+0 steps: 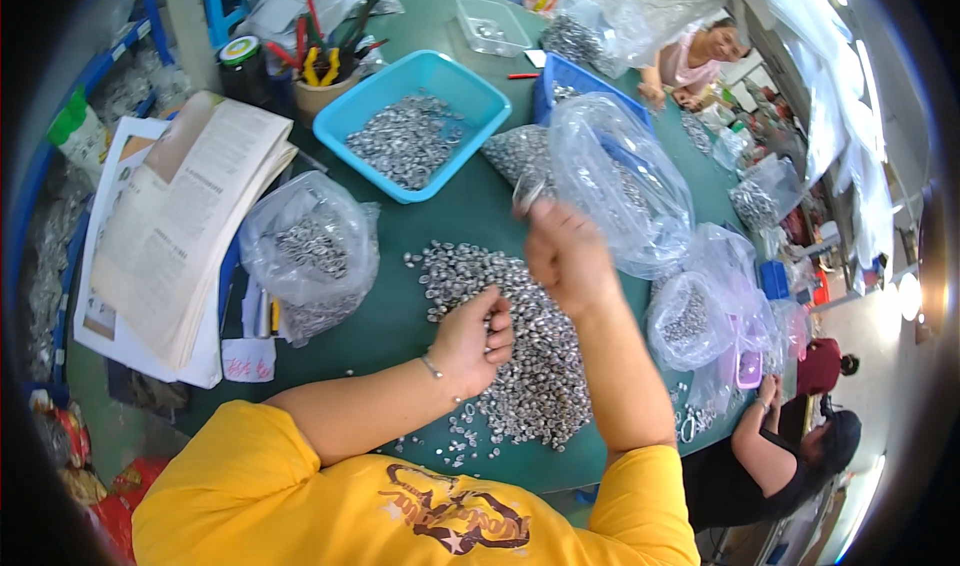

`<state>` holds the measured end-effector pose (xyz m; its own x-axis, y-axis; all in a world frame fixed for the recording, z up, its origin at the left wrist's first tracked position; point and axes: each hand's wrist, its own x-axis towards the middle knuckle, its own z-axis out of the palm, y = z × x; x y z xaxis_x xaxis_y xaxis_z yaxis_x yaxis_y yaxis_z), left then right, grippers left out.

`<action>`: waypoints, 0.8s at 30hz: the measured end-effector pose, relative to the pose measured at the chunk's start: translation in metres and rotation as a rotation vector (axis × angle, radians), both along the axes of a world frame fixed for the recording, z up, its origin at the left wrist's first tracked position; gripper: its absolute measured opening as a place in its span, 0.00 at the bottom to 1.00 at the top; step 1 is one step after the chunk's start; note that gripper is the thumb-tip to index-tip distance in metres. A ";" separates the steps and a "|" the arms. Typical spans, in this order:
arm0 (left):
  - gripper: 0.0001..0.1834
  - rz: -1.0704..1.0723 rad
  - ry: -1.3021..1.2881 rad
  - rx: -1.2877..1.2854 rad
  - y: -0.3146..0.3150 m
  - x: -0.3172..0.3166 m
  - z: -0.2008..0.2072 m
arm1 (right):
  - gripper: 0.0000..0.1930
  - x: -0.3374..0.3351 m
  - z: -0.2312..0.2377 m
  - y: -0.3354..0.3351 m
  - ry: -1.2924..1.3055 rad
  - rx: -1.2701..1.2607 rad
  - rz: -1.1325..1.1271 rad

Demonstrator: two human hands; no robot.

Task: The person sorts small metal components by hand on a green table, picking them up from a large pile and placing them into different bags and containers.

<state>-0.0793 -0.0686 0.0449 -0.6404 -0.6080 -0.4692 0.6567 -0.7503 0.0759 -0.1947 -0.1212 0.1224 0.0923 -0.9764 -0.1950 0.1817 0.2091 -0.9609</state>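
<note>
A wide heap of small shiny silver metal pieces (535, 386) is spread on the green table in front of me. My left hand (475, 344) rests at the heap's left side, fingers curled inward; whatever they may hold is hidden. Raised over the heap's far right part, my right hand (570, 254) is closed and a little blurred by motion. A silvery glint shows at its fingertips, too unclear to name. Just beyond that hand lies a clear bag full of small metal pieces (517, 153).
Left of the heap stands an open plastic bag of metal parts (312, 246). A light-blue basin (330, 136) with more parts is behind it. Newspapers (170, 226), a pot of pliers (320, 96), a large clear bag (625, 181) and a blue bin (543, 91) surround the area. Co-workers sit at right.
</note>
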 end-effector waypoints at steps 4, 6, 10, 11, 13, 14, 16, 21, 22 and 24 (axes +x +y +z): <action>0.13 0.006 0.028 0.031 -0.002 0.003 -0.002 | 0.18 0.014 0.032 -0.017 -0.231 -0.141 0.150; 0.13 0.033 0.096 0.013 -0.005 0.005 -0.002 | 0.19 0.011 0.017 -0.012 -0.516 -0.026 0.133; 0.18 0.238 0.102 0.053 -0.012 0.008 0.007 | 0.19 -0.004 -0.032 0.013 -0.945 0.222 -0.038; 0.18 0.260 0.103 0.041 -0.014 0.009 0.008 | 0.19 -0.008 -0.043 0.020 -0.982 0.215 -0.077; 0.19 0.294 0.129 0.028 -0.017 0.013 0.012 | 0.19 -0.009 -0.057 0.036 -1.059 0.199 -0.153; 0.19 0.304 0.156 0.030 -0.017 0.014 0.012 | 0.19 -0.005 -0.061 0.043 -1.034 0.217 -0.333; 0.20 0.317 0.200 -0.009 -0.018 0.013 0.011 | 0.19 0.012 -0.052 0.055 -0.961 0.235 -0.688; 0.20 0.355 0.199 -0.043 -0.017 0.012 0.008 | 0.21 0.018 -0.068 0.071 -1.283 0.110 -0.633; 0.20 0.364 0.207 -0.046 -0.017 0.011 0.007 | 0.21 0.019 -0.070 0.071 -1.285 0.082 -0.624; 0.20 0.383 0.203 -0.056 -0.016 0.009 0.006 | 0.21 0.021 -0.071 0.071 -1.314 0.056 -0.618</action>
